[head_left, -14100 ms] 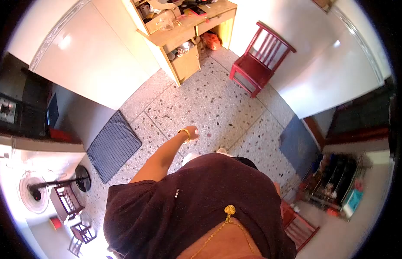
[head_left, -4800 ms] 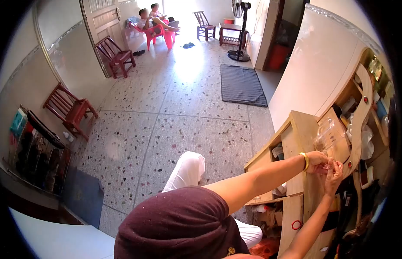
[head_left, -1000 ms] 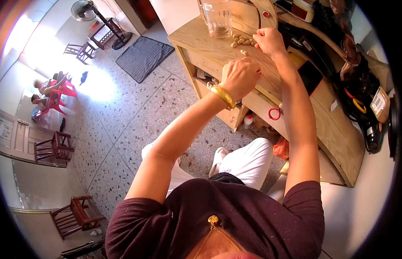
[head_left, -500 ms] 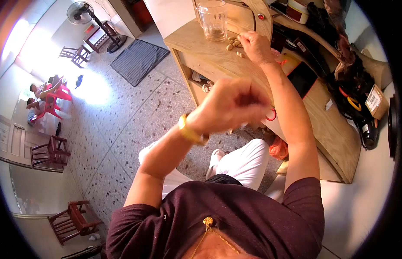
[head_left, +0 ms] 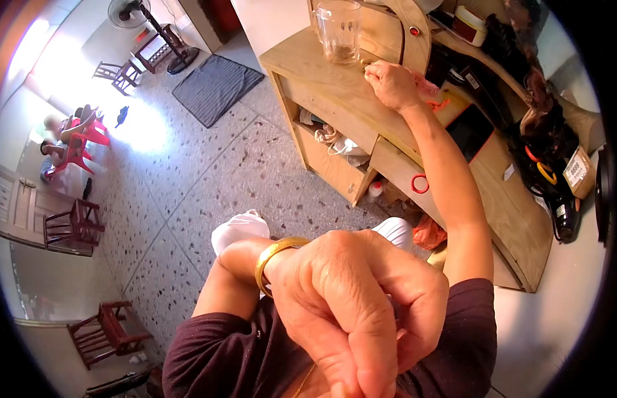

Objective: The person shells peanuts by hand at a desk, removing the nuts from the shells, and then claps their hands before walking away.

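My left hand [head_left: 355, 298], with a gold bangle [head_left: 272, 262] at its wrist, is raised close to the camera above my chest. Its fingers are pinched together, and whatever they hold is hidden. Over the wooden desk top, my right hand [head_left: 391, 86] has its fingers curled closed; I cannot make out what is inside. Just beyond its fingertips a bit of tan peanuts [head_left: 367, 62] shows, the rest covered by the hand. A clear glass mug [head_left: 339, 33] with some brown matter in its bottom stands beyond them.
On the wooden desk [head_left: 328, 83] lie a dark phone-like slab [head_left: 471, 129], a white jar [head_left: 469, 26] and a hair dryer [head_left: 565, 219]. Below are open shelves and a drawer with a red ring [head_left: 420, 184]. Several wooden chairs [head_left: 73, 222] and a floor fan [head_left: 182, 60] stand farther off.
My left hand has come up from beside the desk toward the camera, fingers now pinched. My right hand stays at the peanuts, now covering most of them.
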`<state>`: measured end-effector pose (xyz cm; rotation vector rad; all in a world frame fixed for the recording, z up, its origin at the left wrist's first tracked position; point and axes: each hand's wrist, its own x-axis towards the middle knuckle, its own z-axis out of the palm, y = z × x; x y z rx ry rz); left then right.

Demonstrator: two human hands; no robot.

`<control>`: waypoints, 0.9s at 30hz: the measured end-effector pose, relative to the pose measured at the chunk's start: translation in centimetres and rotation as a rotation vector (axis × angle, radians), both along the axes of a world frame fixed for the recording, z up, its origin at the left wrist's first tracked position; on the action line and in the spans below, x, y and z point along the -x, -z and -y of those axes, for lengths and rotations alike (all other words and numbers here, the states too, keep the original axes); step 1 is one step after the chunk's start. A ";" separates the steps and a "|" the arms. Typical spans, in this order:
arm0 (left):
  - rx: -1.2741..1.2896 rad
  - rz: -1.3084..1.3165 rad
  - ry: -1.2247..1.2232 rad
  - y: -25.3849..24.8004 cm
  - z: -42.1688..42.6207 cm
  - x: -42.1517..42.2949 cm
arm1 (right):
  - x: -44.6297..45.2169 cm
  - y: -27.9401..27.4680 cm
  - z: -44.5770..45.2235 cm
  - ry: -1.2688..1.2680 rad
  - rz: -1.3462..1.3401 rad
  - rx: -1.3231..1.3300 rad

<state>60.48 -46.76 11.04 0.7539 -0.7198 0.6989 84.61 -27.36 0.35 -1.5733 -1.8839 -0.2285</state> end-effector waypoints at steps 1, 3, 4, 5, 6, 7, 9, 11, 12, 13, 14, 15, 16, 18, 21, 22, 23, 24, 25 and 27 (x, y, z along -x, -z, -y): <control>-0.035 -0.038 -0.021 -0.2 -0.2 0.2 | 0.0 0.0 0.0 0.007 -0.056 -0.026; -0.191 -0.046 -0.095 -0.4 -2.0 -0.4 | 0.0 -0.2 0.1 0.025 -0.230 -0.013; -0.261 -0.018 -0.128 -0.3 -3.0 -1.0 | 0.1 -0.5 0.0 0.034 -0.349 0.026; -0.315 -0.129 -0.193 0.0 -4.2 -1.3 | 0.1 -0.7 0.0 0.042 -0.469 0.066; -0.364 -0.341 -0.304 0.9 -5.6 -1.4 | -0.2 -0.8 -0.1 -0.040 -0.714 0.114; -0.405 -0.559 -0.417 2.0 -7.0 -1.7 | -0.6 -1.1 -0.3 -0.125 -0.958 0.161; -0.390 -0.766 -0.721 4.8 -10.6 -4.3 | -0.9 -1.6 -0.1 -0.238 -1.261 0.184; -0.452 -0.841 -1.005 8.0 -13.6 -6.5 | -0.6 -2.3 0.7 -0.248 -1.370 0.185; -0.554 -0.860 -1.138 9.2 -15.1 -7.2 | -0.6 -2.7 0.8 -0.253 -1.425 0.177; -0.652 -0.879 -1.269 9.7 -16.2 -7.8 | -0.7 -2.7 0.6 -0.278 -1.443 0.169; -0.744 -0.848 -1.311 10.0 -17.0 -8.4 | -0.9 -2.6 0.5 -0.302 -1.461 0.165; -0.833 -0.815 -1.352 10.1 -17.6 -9.0 | -1.0 -2.5 0.4 -0.326 -1.477 0.162; -0.921 -0.781 -1.392 10.2 -18.3 -9.6 | -1.0 -2.5 0.4 -0.348 -1.495 0.158; -1.098 -0.681 -1.503 10.6 -20.3 -11.0 | -1.1 -2.7 0.5 -0.394 -1.531 0.149; -1.205 -0.785 -1.553 10.6 -22.1 -11.8 | -1.6 -2.5 0.3 -0.421 -1.498 0.135; -1.109 -0.858 -1.538 10.5 -22.2 -11.8 | -1.6 -2.5 0.2 -0.390 -1.499 0.144; -1.012 -0.929 -1.519 10.3 -22.2 -11.9 | -1.6 -2.5 0.2 -0.359 -1.499 0.153; -0.913 -0.996 -1.496 10.3 -22.2 -12.1 | -1.5 -2.6 0.2 -0.326 -1.498 0.162; -0.813 -1.020 -1.494 10.3 -22.4 -12.3 | -1.4 -2.6 0.2 -0.328 -1.516 0.126; -0.602 -1.068 -1.483 10.5 -22.7 -13.0 | -0.9 -2.8 0.4 -0.330 -1.550 0.065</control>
